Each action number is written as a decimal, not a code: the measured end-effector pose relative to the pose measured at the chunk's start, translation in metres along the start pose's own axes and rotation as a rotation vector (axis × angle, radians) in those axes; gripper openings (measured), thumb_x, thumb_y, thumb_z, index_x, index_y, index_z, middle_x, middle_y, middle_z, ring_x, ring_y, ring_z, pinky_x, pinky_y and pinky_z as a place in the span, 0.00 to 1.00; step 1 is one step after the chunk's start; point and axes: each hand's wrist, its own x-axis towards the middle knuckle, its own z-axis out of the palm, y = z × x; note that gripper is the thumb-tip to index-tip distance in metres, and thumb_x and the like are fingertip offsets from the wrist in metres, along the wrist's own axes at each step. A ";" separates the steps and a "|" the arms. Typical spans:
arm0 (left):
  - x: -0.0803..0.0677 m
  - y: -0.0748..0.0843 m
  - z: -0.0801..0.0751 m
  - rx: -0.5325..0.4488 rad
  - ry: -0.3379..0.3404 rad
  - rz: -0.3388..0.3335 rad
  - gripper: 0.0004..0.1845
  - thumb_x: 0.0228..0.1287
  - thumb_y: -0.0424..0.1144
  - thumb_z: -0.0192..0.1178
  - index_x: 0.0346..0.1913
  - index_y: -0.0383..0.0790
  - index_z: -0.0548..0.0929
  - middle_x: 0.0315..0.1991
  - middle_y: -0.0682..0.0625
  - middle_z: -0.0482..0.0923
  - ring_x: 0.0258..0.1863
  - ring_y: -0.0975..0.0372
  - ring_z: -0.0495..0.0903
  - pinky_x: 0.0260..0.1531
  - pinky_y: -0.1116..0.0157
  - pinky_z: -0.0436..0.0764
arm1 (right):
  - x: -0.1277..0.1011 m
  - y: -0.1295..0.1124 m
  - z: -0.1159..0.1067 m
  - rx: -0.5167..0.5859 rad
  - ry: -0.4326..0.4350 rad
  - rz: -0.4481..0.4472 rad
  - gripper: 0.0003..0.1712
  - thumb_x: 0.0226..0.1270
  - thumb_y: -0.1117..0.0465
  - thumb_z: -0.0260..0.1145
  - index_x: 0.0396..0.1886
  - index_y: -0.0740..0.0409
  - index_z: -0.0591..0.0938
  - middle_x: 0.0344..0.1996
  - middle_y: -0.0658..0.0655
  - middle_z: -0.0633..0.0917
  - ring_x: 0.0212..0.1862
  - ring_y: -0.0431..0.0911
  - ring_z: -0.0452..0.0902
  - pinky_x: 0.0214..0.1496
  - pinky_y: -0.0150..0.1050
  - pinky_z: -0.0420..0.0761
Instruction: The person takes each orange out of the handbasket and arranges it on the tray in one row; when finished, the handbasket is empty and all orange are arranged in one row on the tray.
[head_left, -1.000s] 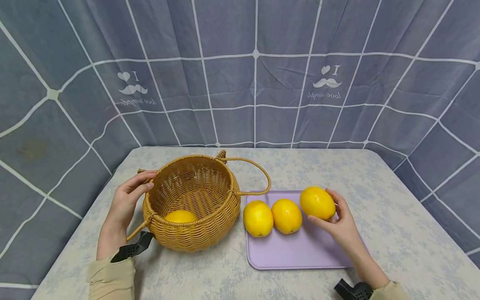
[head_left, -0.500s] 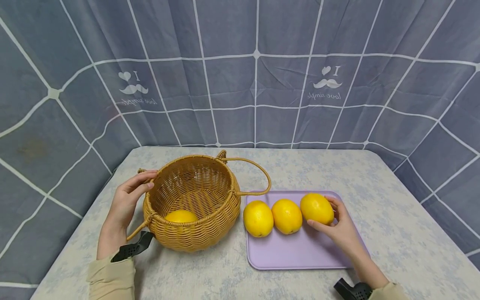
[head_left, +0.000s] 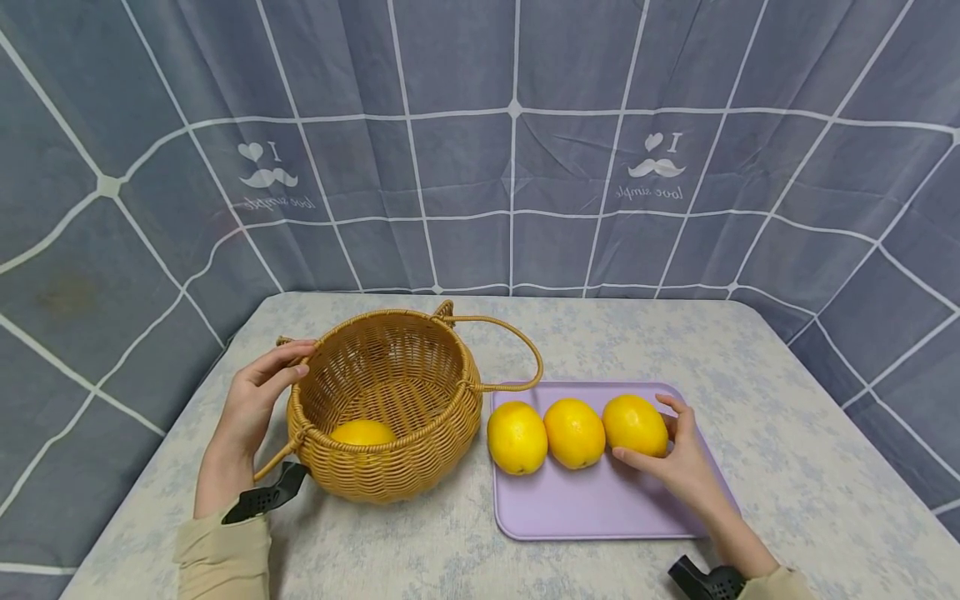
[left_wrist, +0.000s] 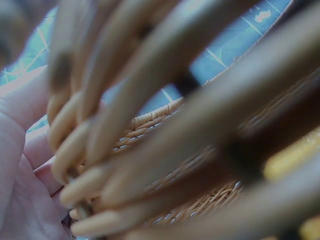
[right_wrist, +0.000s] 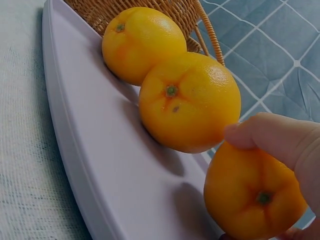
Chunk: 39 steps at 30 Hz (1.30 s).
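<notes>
Left wrist view is mostly blur: out-of-focus wicker strands fill it, only a slice of palm at the left edge, finger detail unreadable there. Right wrist view cuts off the right hand, showing just one fingertip and part of the fruit under it. In the head view the basket wall hides most of the fruit inside [head_left: 362, 432]; only its top shows. Both forearms run out of the bottom edge.

Right hand [head_left: 678, 460]: fingers loosely curled round the rightmost orange [head_left: 634, 426], thumb at its near side, fingers behind its right side; grip on the fruit, which sits down on the purple tray [head_left: 592, 508]. In the right wrist view a fingertip [right_wrist: 270, 136] presses the top of that orange [right_wrist: 252, 198].

Left hand [head_left: 252, 403]: fingers curled on the rim of the wicker basket [head_left: 390, 467] at its left side, thumb on the outer wall; holding it.

The held orange is bright yellow-orange, smooth, slightly oval, stem scar facing the wrist camera. It is last in a row of three on the tray's back half, touching or just beside the middle orange [head_left: 573, 432], which sits against the left orange [head_left: 517, 437]. Tray lies just right of the basket, on the pale patterned table [head_left: 787, 467].
</notes>
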 end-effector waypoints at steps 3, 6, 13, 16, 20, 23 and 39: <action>0.000 0.000 0.000 0.005 0.000 0.001 0.16 0.67 0.33 0.57 0.55 0.33 0.79 0.51 0.60 0.76 0.61 0.66 0.63 0.50 0.76 0.68 | 0.000 0.001 0.000 -0.011 -0.014 -0.015 0.57 0.50 0.56 0.76 0.71 0.54 0.48 0.58 0.70 0.65 0.54 0.59 0.67 0.53 0.57 0.68; 0.001 0.000 0.000 0.002 -0.001 -0.003 0.16 0.67 0.34 0.57 0.55 0.33 0.79 0.51 0.60 0.76 0.61 0.66 0.62 0.50 0.76 0.68 | -0.001 0.002 0.001 -0.020 -0.026 -0.035 0.55 0.50 0.55 0.76 0.71 0.52 0.52 0.59 0.69 0.64 0.54 0.60 0.68 0.51 0.57 0.70; 0.001 0.000 0.000 0.004 -0.004 -0.004 0.16 0.67 0.34 0.57 0.55 0.33 0.79 0.51 0.60 0.76 0.61 0.66 0.63 0.50 0.76 0.68 | -0.001 0.002 0.002 -0.057 -0.032 -0.036 0.53 0.48 0.52 0.77 0.69 0.52 0.56 0.59 0.69 0.62 0.54 0.61 0.67 0.50 0.57 0.71; 0.001 0.000 0.000 0.004 -0.005 -0.003 0.16 0.67 0.34 0.57 0.55 0.33 0.79 0.51 0.60 0.76 0.61 0.65 0.63 0.50 0.76 0.68 | -0.001 0.002 0.002 -0.067 -0.031 -0.027 0.53 0.48 0.52 0.77 0.69 0.52 0.56 0.59 0.69 0.62 0.54 0.61 0.66 0.50 0.57 0.71; 0.001 0.000 0.000 0.005 -0.004 -0.004 0.16 0.67 0.34 0.57 0.55 0.33 0.79 0.51 0.59 0.76 0.61 0.65 0.63 0.51 0.76 0.68 | -0.002 0.003 0.004 -0.060 -0.022 -0.043 0.53 0.48 0.53 0.77 0.68 0.54 0.56 0.59 0.67 0.63 0.53 0.59 0.67 0.50 0.55 0.70; 0.001 0.000 0.000 0.008 -0.002 -0.008 0.16 0.67 0.34 0.57 0.55 0.33 0.79 0.51 0.59 0.76 0.60 0.66 0.63 0.50 0.76 0.68 | -0.001 0.003 0.006 -0.046 -0.020 -0.057 0.53 0.48 0.54 0.77 0.68 0.57 0.54 0.59 0.66 0.64 0.52 0.58 0.68 0.49 0.53 0.71; 0.001 0.000 0.000 0.006 0.010 -0.013 0.16 0.66 0.34 0.57 0.55 0.33 0.79 0.50 0.60 0.77 0.60 0.65 0.63 0.50 0.77 0.68 | -0.004 0.002 0.003 -0.072 -0.066 -0.091 0.56 0.51 0.53 0.75 0.70 0.56 0.49 0.61 0.68 0.62 0.52 0.60 0.70 0.50 0.56 0.71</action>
